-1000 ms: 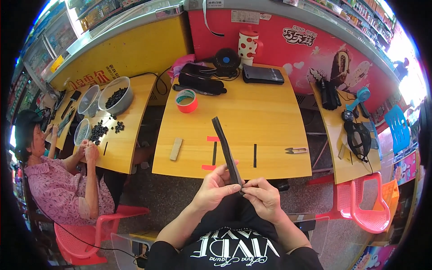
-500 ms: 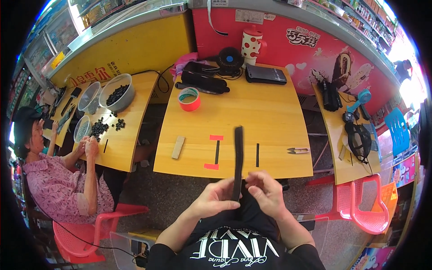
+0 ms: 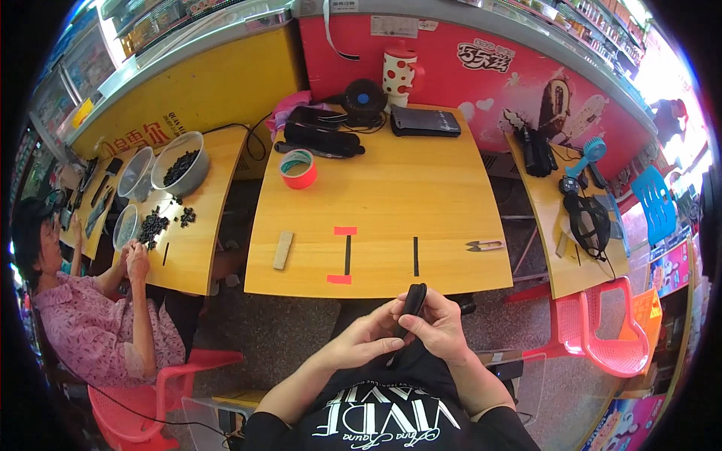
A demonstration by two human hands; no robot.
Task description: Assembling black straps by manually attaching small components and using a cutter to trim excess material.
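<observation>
Seated at the near edge of a yellow wooden tabletop (image 3: 421, 188), a person held a black strap (image 3: 411, 304) folded over on itself, just above the lap and short of the table's edge. The left hand (image 3: 366, 343) was closed on the lower part of the strap, thumb and fingers pinching it from the side, while the right hand (image 3: 438, 327) was wrapped around the doubled upper part, fingers curled over the fold. The step in hand appeared to be doubling the strap over; doing it well likely called for keeping both edges flush, pressing the bend flat between thumb and forefinger, and not letting the free end, hidden below the hands, slip or twist. On the tabletop lay two black strips (image 3: 347, 255) (image 3: 415, 256), the left one with small red tape markers (image 3: 345, 231) at its ends, small snips (image 3: 485, 245) to the right, a pale flat block (image 3: 283, 250) to the left, and a roll of red tape (image 3: 298, 169) farther back. At a neighbouring tabletop to the left, another person (image 3: 90, 323) in a pink patterned shirt worked over bowls (image 3: 179, 161) of small dark pieces.
</observation>
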